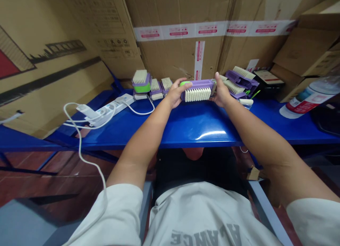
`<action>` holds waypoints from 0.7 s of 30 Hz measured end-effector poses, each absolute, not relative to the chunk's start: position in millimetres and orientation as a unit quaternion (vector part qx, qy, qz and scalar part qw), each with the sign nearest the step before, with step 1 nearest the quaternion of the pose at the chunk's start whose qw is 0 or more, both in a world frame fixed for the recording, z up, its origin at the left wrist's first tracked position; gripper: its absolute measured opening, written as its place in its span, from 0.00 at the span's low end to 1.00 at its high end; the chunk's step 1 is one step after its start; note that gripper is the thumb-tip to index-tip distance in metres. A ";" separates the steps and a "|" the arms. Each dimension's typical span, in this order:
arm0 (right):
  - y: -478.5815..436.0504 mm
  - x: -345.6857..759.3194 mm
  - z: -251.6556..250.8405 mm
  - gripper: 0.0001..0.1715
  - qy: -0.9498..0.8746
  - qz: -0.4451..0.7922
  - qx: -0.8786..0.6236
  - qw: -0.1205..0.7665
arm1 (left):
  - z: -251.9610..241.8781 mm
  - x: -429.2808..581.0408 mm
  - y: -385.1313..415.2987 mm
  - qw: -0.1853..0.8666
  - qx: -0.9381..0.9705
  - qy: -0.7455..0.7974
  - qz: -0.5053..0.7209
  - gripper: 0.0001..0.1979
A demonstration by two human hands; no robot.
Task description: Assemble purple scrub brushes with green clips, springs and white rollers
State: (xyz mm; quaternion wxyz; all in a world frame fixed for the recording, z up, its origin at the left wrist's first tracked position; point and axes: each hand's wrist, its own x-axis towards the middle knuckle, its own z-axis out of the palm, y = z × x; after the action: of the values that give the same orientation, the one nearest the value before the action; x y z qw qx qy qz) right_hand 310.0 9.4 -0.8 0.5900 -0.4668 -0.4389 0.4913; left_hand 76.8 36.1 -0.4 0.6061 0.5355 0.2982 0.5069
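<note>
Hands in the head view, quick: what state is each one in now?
Left hand: closed, holding the left end of the purple-and-green bristle brush.
Right hand: closed, holding the same brush's right end.

The person had two hands in view, one left hand (175, 93) and one right hand (221, 92), with one bristled brush (198, 93) between them. Three more brushes (139, 78) made up the left-hand group. At least two brushes (243, 73) showed in the right-hand heap, where overlap hid the exact number. There was one blue table (196, 124), one power strip (114, 106) and one bottle (305, 99). Cardboard boxes (180, 58) numbered at least three. The looping white cables (81, 150) could not be counted.
</note>
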 end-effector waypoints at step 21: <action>6.1 308.8 -1.6 0.47 -0.504 0.478 -0.443 0.567 | -0.2 76.7 31.9 0.600 0.547 0.317 0.491 0.45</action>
State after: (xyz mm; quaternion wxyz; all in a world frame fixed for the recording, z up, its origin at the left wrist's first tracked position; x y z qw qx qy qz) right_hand 308.8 6.1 -1.6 0.5665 -0.4431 -0.5038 0.4785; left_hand 76.7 31.9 -0.2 0.5997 0.5466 0.3173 0.4909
